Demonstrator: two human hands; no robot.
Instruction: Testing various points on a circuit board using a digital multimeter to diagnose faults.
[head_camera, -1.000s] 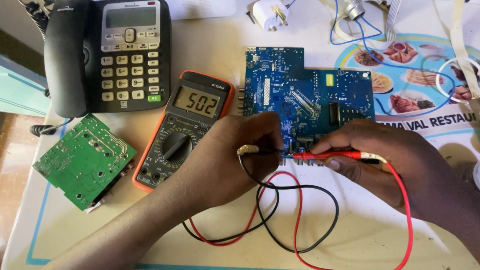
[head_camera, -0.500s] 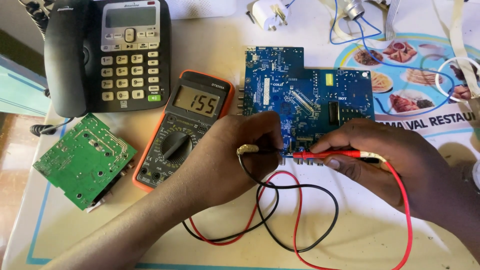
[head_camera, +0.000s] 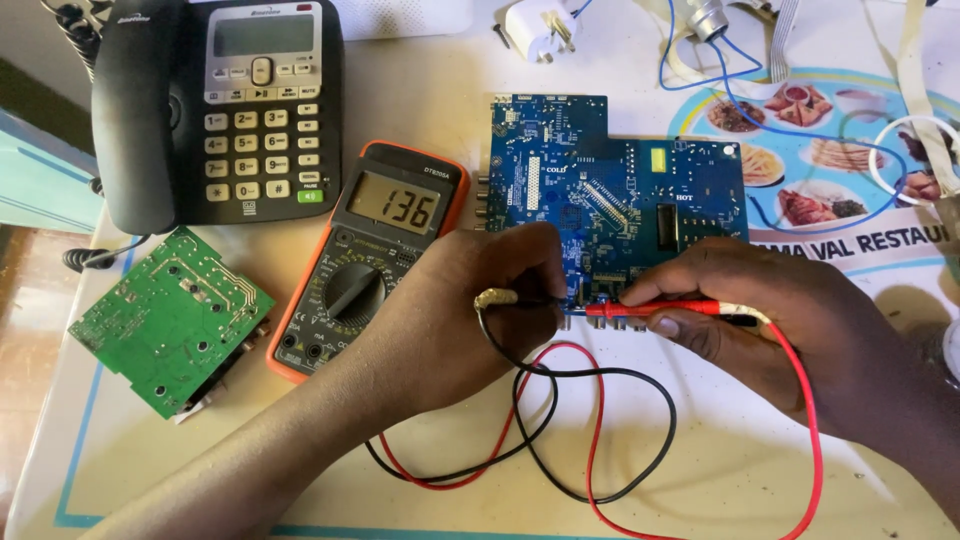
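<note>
The blue circuit board (head_camera: 615, 190) lay flat on the worktop (head_camera: 700, 470), its near edge just under my fingertips. My left hand (head_camera: 470, 310) was curled closed around the black probe (head_camera: 500, 298), its tip hidden at the board's near edge. My right hand (head_camera: 770, 310) pinched the red probe (head_camera: 660, 309) nearly level, tip touching that same edge. Both forearms came in low from the near side. The orange multimeter (head_camera: 370, 255) sat just left of the board, beside my left hand.
</note>
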